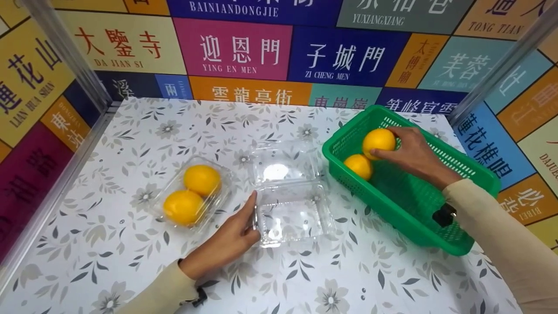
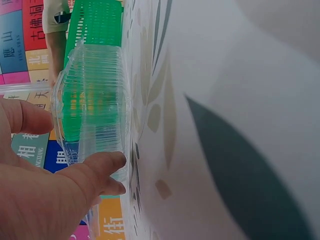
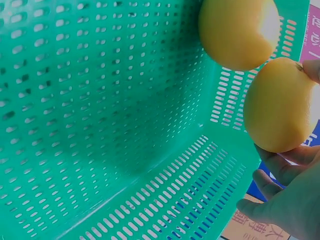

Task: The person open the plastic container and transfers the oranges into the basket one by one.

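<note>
My right hand (image 1: 412, 152) grips an orange (image 1: 378, 141) between thumb and fingers, at the far left end of a green basket (image 1: 394, 218). A second orange (image 1: 358, 167) lies in the basket just beside it; both show in the right wrist view, the held orange (image 3: 280, 107) nearer the fingers. An open clear plastic clamshell box (image 1: 294, 218) lies on the table with its lid (image 1: 283, 161) folded back. Along the box's left side rests my left hand (image 1: 226, 242), fingers extended. The left wrist view shows that hand's fingers (image 2: 107, 162) against the box wall (image 2: 100, 115).
To the left sits another clear clamshell box (image 1: 222, 185) with two oranges (image 1: 183, 207) in it. A leaf-patterned cloth (image 1: 279, 283) covers the table. Panels with Chinese lettering (image 1: 239, 52) stand at the back and sides.
</note>
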{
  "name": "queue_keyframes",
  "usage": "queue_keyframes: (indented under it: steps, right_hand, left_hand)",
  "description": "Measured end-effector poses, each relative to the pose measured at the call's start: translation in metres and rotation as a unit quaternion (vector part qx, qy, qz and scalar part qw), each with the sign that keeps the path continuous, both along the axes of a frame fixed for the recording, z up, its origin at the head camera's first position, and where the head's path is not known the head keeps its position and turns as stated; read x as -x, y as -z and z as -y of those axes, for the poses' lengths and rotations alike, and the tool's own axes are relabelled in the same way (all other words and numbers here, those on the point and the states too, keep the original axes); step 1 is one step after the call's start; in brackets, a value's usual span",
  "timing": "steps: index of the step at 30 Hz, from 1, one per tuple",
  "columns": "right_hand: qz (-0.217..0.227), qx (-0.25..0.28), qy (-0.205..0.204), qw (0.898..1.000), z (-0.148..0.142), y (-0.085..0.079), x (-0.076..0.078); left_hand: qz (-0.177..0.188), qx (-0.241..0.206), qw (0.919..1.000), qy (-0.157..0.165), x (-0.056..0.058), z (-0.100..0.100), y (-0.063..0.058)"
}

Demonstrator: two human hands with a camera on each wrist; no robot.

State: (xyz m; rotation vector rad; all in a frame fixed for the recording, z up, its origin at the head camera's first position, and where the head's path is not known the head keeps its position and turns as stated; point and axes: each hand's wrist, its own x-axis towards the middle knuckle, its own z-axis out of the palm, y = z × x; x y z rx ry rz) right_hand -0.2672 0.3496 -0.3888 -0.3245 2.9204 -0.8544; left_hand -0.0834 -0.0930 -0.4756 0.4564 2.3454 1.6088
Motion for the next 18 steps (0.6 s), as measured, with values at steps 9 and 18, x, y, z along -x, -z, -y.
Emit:
queue_keyframes:
  steps: [9, 18]
  right_hand:
    - [0.002, -0.007, 0.011, 1.0, -0.0065, 0.0047, 0.005]
    - [0.002, -0.013, 0.012, 1.0, -0.0097, 0.0084, 0.0075]
  left_hand:
    - [0.014, 0.014, 0.9998, -0.005, 0.0006, 0.0, -0.0008]
    - [0.011, 0.015, 0.9998, -0.006, 0.0001, 0.0006, -0.0007]
